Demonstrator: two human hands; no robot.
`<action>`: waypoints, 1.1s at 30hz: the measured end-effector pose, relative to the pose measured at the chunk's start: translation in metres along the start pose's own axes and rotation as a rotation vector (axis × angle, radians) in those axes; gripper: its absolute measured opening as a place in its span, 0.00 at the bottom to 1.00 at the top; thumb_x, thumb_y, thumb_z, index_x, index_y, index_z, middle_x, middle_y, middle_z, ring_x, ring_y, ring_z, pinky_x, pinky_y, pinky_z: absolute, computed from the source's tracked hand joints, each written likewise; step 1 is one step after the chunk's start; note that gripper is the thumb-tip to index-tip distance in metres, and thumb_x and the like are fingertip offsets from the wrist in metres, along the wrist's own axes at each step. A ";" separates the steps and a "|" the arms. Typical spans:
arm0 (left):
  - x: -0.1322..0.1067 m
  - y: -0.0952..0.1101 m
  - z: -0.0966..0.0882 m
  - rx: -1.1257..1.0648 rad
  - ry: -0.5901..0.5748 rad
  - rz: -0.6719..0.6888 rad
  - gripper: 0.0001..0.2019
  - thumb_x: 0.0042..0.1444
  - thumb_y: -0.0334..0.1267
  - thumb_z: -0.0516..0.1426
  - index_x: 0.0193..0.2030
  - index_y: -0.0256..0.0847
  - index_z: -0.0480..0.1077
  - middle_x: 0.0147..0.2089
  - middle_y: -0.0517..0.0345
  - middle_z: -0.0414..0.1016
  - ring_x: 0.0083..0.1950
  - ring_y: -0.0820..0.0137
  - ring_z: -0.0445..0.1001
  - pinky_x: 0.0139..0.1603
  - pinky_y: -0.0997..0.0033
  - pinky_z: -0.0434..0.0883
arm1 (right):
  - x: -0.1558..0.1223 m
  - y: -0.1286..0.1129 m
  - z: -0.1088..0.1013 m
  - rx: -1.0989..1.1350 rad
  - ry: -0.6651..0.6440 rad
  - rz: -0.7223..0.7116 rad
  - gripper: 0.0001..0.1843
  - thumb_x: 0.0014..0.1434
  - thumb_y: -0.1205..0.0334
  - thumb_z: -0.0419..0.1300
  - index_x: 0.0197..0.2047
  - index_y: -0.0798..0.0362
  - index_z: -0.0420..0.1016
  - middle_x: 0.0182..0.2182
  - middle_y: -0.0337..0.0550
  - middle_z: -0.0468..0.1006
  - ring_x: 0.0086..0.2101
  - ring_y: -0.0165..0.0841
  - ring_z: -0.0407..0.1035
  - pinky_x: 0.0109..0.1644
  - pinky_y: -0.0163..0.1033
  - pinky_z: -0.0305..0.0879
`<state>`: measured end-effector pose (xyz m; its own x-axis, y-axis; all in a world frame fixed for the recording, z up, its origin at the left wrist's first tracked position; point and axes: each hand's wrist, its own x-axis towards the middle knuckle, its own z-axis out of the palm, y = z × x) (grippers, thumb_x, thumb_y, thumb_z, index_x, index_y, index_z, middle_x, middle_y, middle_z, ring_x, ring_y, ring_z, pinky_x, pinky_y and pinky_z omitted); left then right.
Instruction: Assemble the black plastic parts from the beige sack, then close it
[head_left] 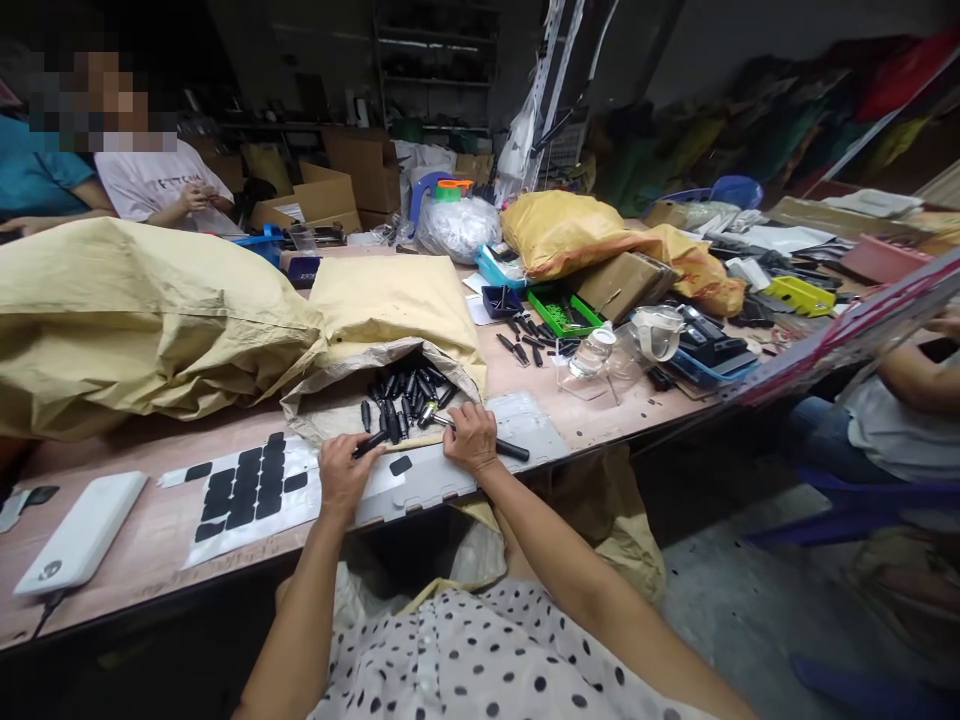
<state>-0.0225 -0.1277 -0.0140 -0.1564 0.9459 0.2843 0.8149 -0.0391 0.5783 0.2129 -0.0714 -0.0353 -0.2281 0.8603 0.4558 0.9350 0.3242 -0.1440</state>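
My left hand is closed on a small black cylindrical piece, held near the table's front edge. In my right hand is a hammer; its shiny head points left toward the bag's mouth and its black handle sticks out to the right. Just beyond both hands, an open beige sack lies on its side, with many similar black pieces in its mouth. Beneath the hands is a grey-white board with one black rounded patch on it.
Left of my hands lie a sheet of black stickers and a white power bank. A full sack stands behind them. To the right are a green tray, a clear jar and a blue basket. Other people sit around.
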 end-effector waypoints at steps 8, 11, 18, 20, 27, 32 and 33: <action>-0.032 0.008 0.010 -0.013 -0.232 0.052 0.12 0.53 0.47 0.64 0.43 0.49 0.81 0.36 0.55 0.78 0.45 0.58 0.72 0.50 0.60 0.69 | -0.013 0.007 -0.013 -0.005 -0.052 0.092 0.07 0.60 0.60 0.59 0.40 0.50 0.77 0.38 0.48 0.72 0.41 0.42 0.61 0.44 0.43 0.53; -0.030 0.008 0.011 -0.033 -0.264 0.044 0.11 0.53 0.46 0.64 0.42 0.49 0.81 0.39 0.55 0.79 0.47 0.57 0.72 0.51 0.60 0.69 | -0.017 0.014 -0.023 -0.009 -0.113 0.161 0.06 0.63 0.60 0.59 0.39 0.50 0.76 0.40 0.49 0.73 0.42 0.42 0.62 0.44 0.43 0.55; -0.029 0.012 0.013 -0.051 -0.270 0.015 0.09 0.53 0.45 0.65 0.40 0.49 0.80 0.40 0.55 0.79 0.47 0.58 0.70 0.51 0.60 0.67 | -0.031 0.011 -0.057 0.232 -0.202 0.151 0.10 0.68 0.61 0.52 0.44 0.49 0.74 0.38 0.44 0.78 0.38 0.36 0.70 0.39 0.38 0.62; -0.030 0.013 0.014 -0.059 -0.267 0.011 0.08 0.53 0.44 0.65 0.39 0.49 0.81 0.39 0.55 0.79 0.47 0.59 0.70 0.50 0.61 0.67 | -0.047 0.001 -0.063 0.383 -0.238 0.120 0.12 0.69 0.61 0.50 0.45 0.49 0.75 0.35 0.41 0.79 0.35 0.35 0.72 0.40 0.37 0.65; -0.032 0.014 0.019 -0.100 -0.201 0.025 0.05 0.51 0.41 0.66 0.36 0.49 0.80 0.35 0.58 0.78 0.43 0.61 0.70 0.47 0.62 0.67 | -0.092 -0.033 -0.070 0.741 -0.185 0.011 0.19 0.70 0.60 0.50 0.58 0.46 0.76 0.48 0.44 0.83 0.44 0.35 0.78 0.49 0.39 0.75; -0.032 0.015 0.021 -0.103 -0.192 0.022 0.03 0.51 0.39 0.66 0.34 0.48 0.80 0.33 0.57 0.76 0.41 0.61 0.70 0.46 0.62 0.67 | -0.095 -0.042 -0.070 0.740 -0.165 0.023 0.21 0.70 0.62 0.50 0.62 0.43 0.74 0.47 0.44 0.83 0.44 0.35 0.78 0.50 0.40 0.76; -0.032 0.016 0.021 -0.102 -0.188 0.023 0.03 0.51 0.39 0.66 0.33 0.48 0.80 0.32 0.58 0.76 0.41 0.61 0.70 0.46 0.62 0.67 | -0.095 -0.043 -0.068 0.719 -0.176 0.024 0.21 0.70 0.62 0.50 0.62 0.43 0.75 0.46 0.44 0.84 0.43 0.35 0.78 0.49 0.40 0.76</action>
<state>0.0073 -0.1519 -0.0301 -0.0233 0.9874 0.1564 0.7549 -0.0852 0.6503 0.2129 -0.1940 -0.0123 -0.3066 0.9011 0.3066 0.5453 0.4303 -0.7194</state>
